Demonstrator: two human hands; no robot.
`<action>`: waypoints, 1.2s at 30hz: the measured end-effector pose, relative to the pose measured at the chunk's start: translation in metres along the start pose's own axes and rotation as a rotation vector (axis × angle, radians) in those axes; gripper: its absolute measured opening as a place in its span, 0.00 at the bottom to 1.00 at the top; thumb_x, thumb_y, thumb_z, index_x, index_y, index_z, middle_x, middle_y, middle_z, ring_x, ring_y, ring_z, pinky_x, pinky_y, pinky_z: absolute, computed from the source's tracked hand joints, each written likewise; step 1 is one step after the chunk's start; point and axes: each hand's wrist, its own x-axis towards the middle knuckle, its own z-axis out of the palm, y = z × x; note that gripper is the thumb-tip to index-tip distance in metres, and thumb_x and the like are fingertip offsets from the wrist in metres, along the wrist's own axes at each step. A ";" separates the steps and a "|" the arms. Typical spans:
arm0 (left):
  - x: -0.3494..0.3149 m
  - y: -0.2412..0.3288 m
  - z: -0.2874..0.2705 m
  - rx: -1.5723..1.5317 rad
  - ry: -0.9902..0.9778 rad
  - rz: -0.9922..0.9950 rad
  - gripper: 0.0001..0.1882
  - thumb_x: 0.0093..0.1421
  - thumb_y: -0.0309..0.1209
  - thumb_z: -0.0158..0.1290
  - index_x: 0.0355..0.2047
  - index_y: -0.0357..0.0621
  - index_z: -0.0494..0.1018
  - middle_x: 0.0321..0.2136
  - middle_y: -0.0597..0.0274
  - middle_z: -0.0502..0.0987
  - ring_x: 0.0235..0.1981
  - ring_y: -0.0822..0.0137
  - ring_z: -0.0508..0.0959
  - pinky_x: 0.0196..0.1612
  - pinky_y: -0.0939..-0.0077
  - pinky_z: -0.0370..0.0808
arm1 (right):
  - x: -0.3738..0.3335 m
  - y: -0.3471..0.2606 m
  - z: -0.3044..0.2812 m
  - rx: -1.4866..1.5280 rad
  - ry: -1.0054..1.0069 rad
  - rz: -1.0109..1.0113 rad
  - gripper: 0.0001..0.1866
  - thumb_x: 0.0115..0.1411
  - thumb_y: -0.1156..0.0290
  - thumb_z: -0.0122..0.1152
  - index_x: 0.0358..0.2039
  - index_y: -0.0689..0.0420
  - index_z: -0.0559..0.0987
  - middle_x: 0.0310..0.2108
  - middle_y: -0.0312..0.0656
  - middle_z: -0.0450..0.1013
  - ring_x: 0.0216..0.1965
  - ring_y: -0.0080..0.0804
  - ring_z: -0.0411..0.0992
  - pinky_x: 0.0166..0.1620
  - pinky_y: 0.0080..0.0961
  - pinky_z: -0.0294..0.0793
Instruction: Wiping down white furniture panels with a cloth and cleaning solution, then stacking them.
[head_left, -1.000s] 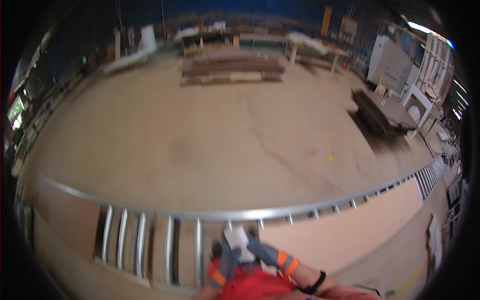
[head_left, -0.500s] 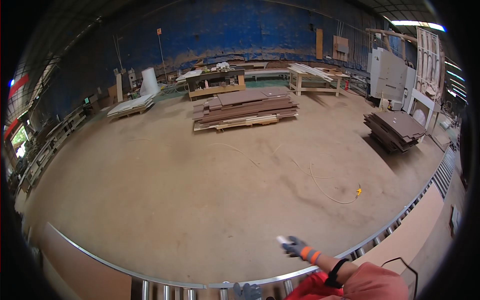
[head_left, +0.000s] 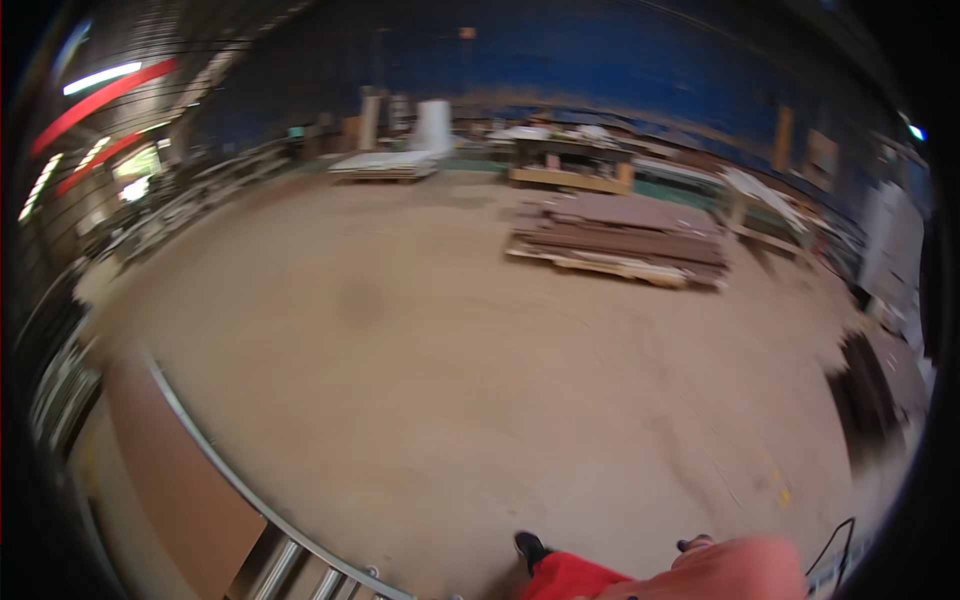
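The pinkish-red sleeve (head_left: 735,572) of my right arm fills part of the lower edge, smeared by motion. Just beyond it shows a small dark patch (head_left: 695,543), perhaps part of my gloved right hand; its fingers cannot be made out, nor anything held. My left hand is out of the picture. A red trouser leg (head_left: 578,578) and a black shoe (head_left: 530,548) appear at bottom centre. To the left, a brown flat panel (head_left: 185,470) lies on a roller conveyor, whose metal rail (head_left: 215,455) and bare rollers (head_left: 278,570) curve toward me.
Across the concrete floor stands a low stack of brown boards (head_left: 620,235), with a workbench (head_left: 570,165) behind it. White sheets (head_left: 385,163) lie on a pallet at back left. Another dark board stack (head_left: 880,385) is at far right. A blurred yellow fitting (head_left: 783,495) lies on the floor.
The view has swung left, so the stacks sit further right and more of the left conveyor shows. The right glove, earlier outstretched with a small white object, and the left glove have dropped from clear view.
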 end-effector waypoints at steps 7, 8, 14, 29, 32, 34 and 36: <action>0.099 0.029 0.158 0.428 0.490 0.154 0.18 0.69 0.46 0.37 0.48 0.48 0.66 0.39 0.50 0.78 0.34 0.53 0.79 0.34 0.58 0.79 | -0.021 -0.442 -0.125 0.836 -0.256 -1.049 0.26 0.51 0.57 0.71 0.44 0.60 0.73 0.31 0.41 0.74 0.31 0.27 0.73 0.36 0.24 0.75; 0.115 0.033 0.162 0.509 0.539 0.132 0.19 0.68 0.47 0.37 0.48 0.48 0.66 0.38 0.51 0.78 0.34 0.52 0.80 0.33 0.58 0.79 | -0.029 -0.466 -0.126 0.867 -0.317 -1.069 0.24 0.52 0.61 0.71 0.44 0.60 0.73 0.28 0.39 0.74 0.27 0.24 0.71 0.31 0.22 0.73; 0.137 0.026 0.106 0.427 0.864 0.009 0.20 0.64 0.40 0.51 0.52 0.49 0.63 0.33 0.51 0.78 0.30 0.53 0.81 0.24 0.60 0.79 | 0.034 -0.420 -0.042 0.441 -0.376 -1.125 0.25 0.57 0.56 0.65 0.48 0.60 0.74 0.36 0.44 0.75 0.41 0.35 0.71 0.46 0.32 0.73; 0.313 0.041 0.033 0.219 1.064 -0.219 0.12 0.63 0.38 0.48 0.34 0.43 0.75 0.27 0.55 0.79 0.25 0.58 0.79 0.21 0.56 0.75 | 0.259 -0.619 -0.035 0.180 -0.107 -0.466 0.29 0.57 0.46 0.61 0.43 0.61 0.78 0.41 0.53 0.76 0.35 0.39 0.73 0.43 0.44 0.73; 0.459 0.182 0.090 0.531 0.954 -0.124 0.14 0.63 0.38 0.45 0.28 0.44 0.75 0.25 0.53 0.78 0.24 0.59 0.79 0.22 0.57 0.75 | 0.245 -0.753 -0.050 0.591 -0.298 -0.621 0.26 0.57 0.47 0.60 0.41 0.60 0.77 0.31 0.47 0.75 0.28 0.36 0.71 0.34 0.40 0.72; 0.553 0.244 0.058 0.960 0.894 -0.402 0.13 0.61 0.36 0.49 0.31 0.45 0.82 0.29 0.60 0.83 0.29 0.62 0.82 0.34 0.60 0.78 | 0.140 -0.873 -0.149 0.573 -0.608 -0.760 0.17 0.59 0.58 0.63 0.42 0.55 0.75 0.27 0.35 0.71 0.22 0.27 0.69 0.22 0.24 0.71; 0.654 0.318 0.096 1.716 0.596 -0.275 0.11 0.61 0.32 0.48 0.42 0.43 0.74 0.30 0.53 0.81 0.23 0.58 0.80 0.23 0.61 0.76 | 0.141 -0.948 -0.165 0.673 -0.667 -0.766 0.15 0.58 0.58 0.64 0.41 0.53 0.76 0.25 0.34 0.71 0.18 0.23 0.66 0.16 0.19 0.64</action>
